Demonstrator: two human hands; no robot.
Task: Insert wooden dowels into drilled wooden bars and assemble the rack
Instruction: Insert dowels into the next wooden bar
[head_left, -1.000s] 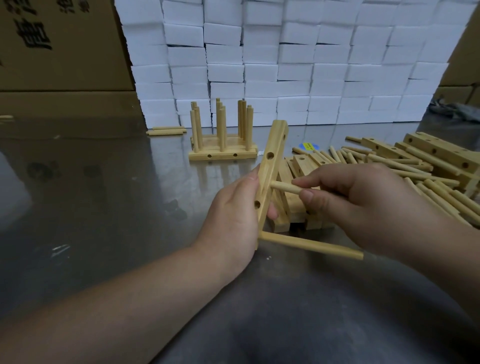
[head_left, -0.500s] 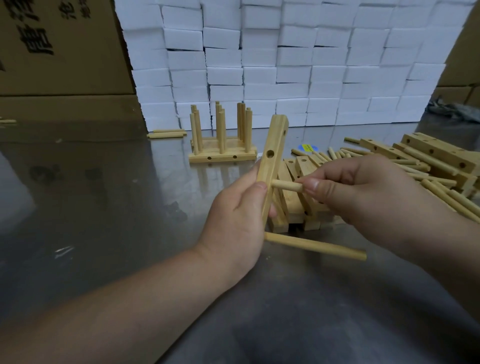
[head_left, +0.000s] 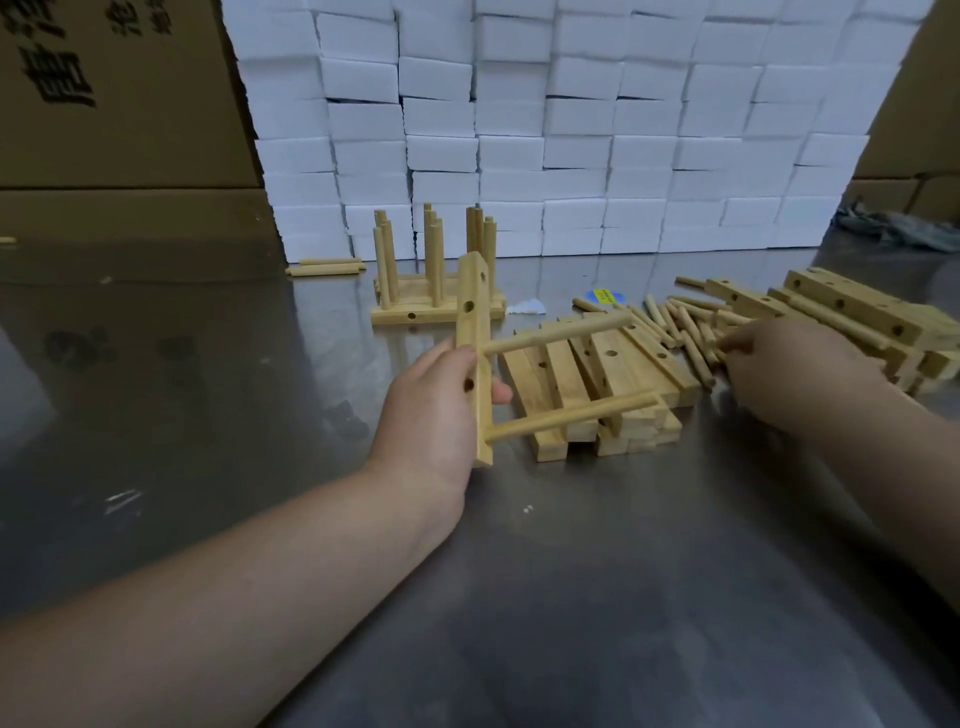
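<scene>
One wide-angle view comes from a camera worn on the person's head. It looks forward and down over the metal worktop (head_left: 208, 395) from its near edge toward its far edge, where stacked white foam blocks (head_left: 571, 130) and cardboard boxes (head_left: 114, 104) close the scene. Both forearms enter from the bottom corners of the frame. The left hand (head_left: 431, 410), holding a drilled bar (head_left: 471, 327), sits close to the lens near frame centre. The right hand (head_left: 795, 374) is toward the worktop's right side. Straight lines bow near the frame margins.
</scene>
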